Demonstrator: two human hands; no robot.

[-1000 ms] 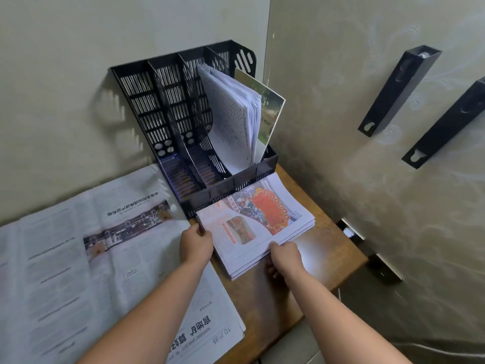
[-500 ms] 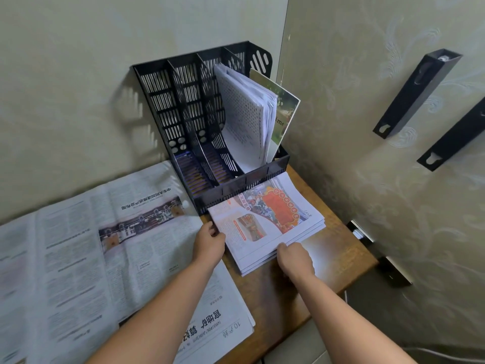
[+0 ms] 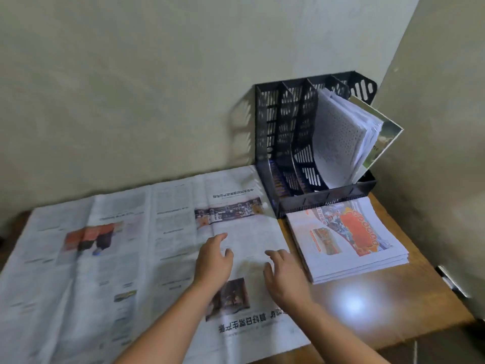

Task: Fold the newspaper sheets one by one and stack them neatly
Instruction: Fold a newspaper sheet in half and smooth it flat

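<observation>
— So, nearest the camera, what were the hands doing?

— Both forearms reached in from the bottom edge. The left hand [image 3: 214, 261] was over the open newspaper [image 3: 110, 258], fingers spread and relaxed, its grip holding nothing. The right hand [image 3: 284, 277] was just beside it, over the right-hand page near the paper's right edge, fingers also loose and apart, gripping nothing. Whether the palms actually pressed on the page I could not tell; the picture was blurred there.

— And the paper itself?

— It lay unfolded and flat, covering most of the left and middle of the wooden counter [image 3: 367, 308], with its headline upside down towards the person and a centre crease running away from them.

— Where was the folded stuff?

— To the right of the open sheet, just beside it, sat the stack of folded sheets [image 3: 346, 243], squared up, a red and orange picture on top. A bright patch of light lay on the bare wood in front of it.

— Anything behind that?

— A black slotted file rack [image 3: 288, 143] stood against the wall, touching the back of the stack. Its rightmost slot held a leaning bundle of white papers [image 3: 338, 143] with a coloured card [image 3: 380, 137] behind them; the other slots looked bare
</observation>
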